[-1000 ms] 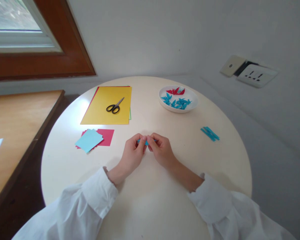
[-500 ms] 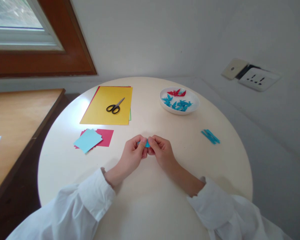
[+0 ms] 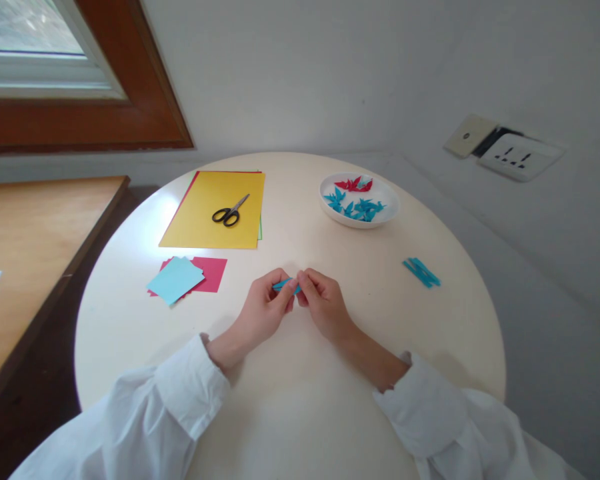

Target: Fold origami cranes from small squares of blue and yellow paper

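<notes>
– Where is the blue folded paper (image 3: 279, 286)?
– It is a little below the centre of the frame. The left hand (image 3: 269, 297) pinches it firmly between thumb and fingers, and the right hand (image 3: 323, 301) pinches its right end.
– And what is around?
– Scissors (image 3: 231, 215) lie on a yellow sheet (image 3: 195, 217), upper left; a white dish (image 3: 361, 225) with paper figures (image 3: 366, 210) stands upper right.
</notes>
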Available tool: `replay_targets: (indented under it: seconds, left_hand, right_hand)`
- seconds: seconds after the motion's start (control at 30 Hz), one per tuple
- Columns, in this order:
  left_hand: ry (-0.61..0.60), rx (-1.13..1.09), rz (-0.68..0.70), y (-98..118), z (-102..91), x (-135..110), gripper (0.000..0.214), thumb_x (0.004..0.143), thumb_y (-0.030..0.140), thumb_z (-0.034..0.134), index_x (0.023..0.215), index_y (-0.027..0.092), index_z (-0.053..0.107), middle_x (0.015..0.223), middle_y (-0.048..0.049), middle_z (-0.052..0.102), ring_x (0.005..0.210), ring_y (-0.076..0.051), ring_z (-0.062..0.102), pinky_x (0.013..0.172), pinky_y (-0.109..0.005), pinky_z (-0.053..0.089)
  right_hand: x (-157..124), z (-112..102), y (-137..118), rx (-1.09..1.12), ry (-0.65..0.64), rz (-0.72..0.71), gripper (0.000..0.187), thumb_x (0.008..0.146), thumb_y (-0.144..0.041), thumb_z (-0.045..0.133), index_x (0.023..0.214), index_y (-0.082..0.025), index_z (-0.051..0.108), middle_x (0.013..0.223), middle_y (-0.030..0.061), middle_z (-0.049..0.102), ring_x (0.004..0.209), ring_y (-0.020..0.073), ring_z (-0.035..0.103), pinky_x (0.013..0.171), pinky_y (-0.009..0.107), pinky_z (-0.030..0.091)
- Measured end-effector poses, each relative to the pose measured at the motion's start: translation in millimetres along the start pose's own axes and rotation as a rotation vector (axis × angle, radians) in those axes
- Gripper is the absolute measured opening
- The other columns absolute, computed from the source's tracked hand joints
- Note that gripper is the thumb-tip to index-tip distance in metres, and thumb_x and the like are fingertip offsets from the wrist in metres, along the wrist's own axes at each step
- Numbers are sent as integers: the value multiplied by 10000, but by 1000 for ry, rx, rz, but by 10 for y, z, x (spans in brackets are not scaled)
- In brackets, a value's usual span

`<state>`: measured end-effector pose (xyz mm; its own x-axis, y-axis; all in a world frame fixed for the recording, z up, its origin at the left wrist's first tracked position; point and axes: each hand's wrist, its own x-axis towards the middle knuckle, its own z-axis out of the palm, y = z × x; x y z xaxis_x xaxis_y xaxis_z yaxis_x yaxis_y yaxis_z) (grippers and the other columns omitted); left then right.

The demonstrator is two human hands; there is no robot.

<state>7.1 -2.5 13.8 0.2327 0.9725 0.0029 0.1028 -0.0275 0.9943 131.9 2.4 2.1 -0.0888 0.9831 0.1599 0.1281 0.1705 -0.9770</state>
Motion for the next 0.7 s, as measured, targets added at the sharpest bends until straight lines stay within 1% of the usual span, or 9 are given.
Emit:
replay_targets:
  seconds: [0.1, 0.2, 0.27, 0.33, 0.43, 0.53, 0.63, 0.7]
  left_hand:
    - [46, 12, -1, 2, -9, 9, 397, 782, 485, 555, 570, 167, 444, 480, 53, 411, 430, -56, 332, 398, -179, 254]
    - [87, -30, -40, -22, -17, 29, 391, 758, 474, 593, 567, 164, 451, 447, 58, 416, 407, -51, 336, 394, -180, 249]
    - [80, -124, -72, -37, -23, 42, 352, 752, 472, 611, 635, 166, 484, 423, 69, 423, 384, -50, 343, 391, -179, 257]
    - [59, -237, -96, -39, -31, 49, 324, 752, 476, 619, 727, 170, 514, 435, 62, 473, 385, -61, 398, 405, -185, 310]
    - [25, -393, -115, -19, -42, 52, 337, 729, 479, 650, 790, 170, 530, 550, 5, 604, 465, -96, 534, 478, -220, 423]
    - [-5, -507, -130, 9, -47, 53, 333, 696, 439, 700, 798, 163, 544, 634, -22, 662, 552, -117, 610, 582, -257, 500]
    - [1, -523, -96, 23, -51, 55, 299, 677, 388, 730, 794, 157, 581, 683, -22, 679, 634, -133, 648, 690, -294, 537]
    - [22, -499, -68, 25, -57, 56, 286, 665, 373, 741, 786, 154, 602, 720, -26, 684, 679, -152, 663, 732, -323, 548]
  right_hand:
    - [9, -10, 15, 30, 16, -6, 344, 798, -460, 507, 577, -199, 467, 487, -59, 407, 466, 85, 368, 463, 229, 326]
    - [13, -22, 25, 69, 31, 9, 260, 776, -411, 550, 642, -189, 540, 490, -60, 436, 459, 82, 395, 455, 224, 339]
    - [10, -30, 23, 103, 52, 19, 219, 764, -384, 571, 674, -185, 570, 484, -57, 462, 449, 83, 418, 448, 224, 355]
    - [3, -38, 18, 137, 79, 26, 189, 749, -369, 595, 703, -186, 593, 491, -47, 503, 454, 90, 458, 454, 229, 385]
    - [-5, -54, 11, 153, 114, 18, 169, 730, -363, 624, 719, -195, 615, 550, -20, 585, 501, 110, 529, 493, 246, 443]
    - [-7, -76, 9, 132, 140, -2, 143, 719, -345, 643, 733, -203, 639, 638, 1, 651, 550, 123, 571, 535, 262, 487]
    - [-11, -100, 5, 120, 148, -13, 110, 719, -318, 648, 743, -211, 653, 700, 12, 683, 615, 140, 613, 587, 279, 522]
    - [-18, -109, -2, 126, 144, -19, 99, 722, -309, 650, 751, -215, 658, 735, 18, 696, 666, 155, 638, 624, 294, 541]
